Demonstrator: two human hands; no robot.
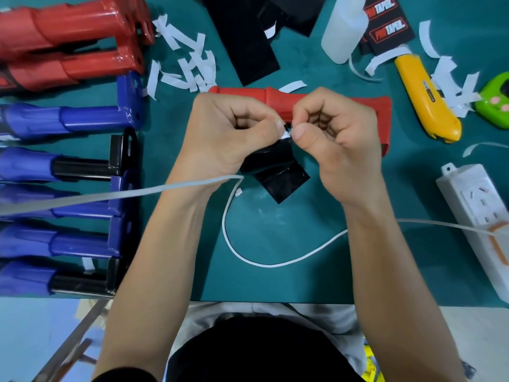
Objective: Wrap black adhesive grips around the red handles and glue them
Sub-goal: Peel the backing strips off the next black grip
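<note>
As the left hand (228, 133) pinches the grip (278, 175) corner and the right hand (336, 136) pinches its backing (286, 134), fingers curled tight, peeling seems underway. The handle (278, 102) lies at twelve o'clock, awaiting the bared grip's careful alignment.

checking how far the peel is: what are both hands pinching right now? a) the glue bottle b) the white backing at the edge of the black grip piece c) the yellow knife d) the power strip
b: the left hand and right hand pinch the white backing at the top edge of the black grip piece, in front of the red handle.
</note>
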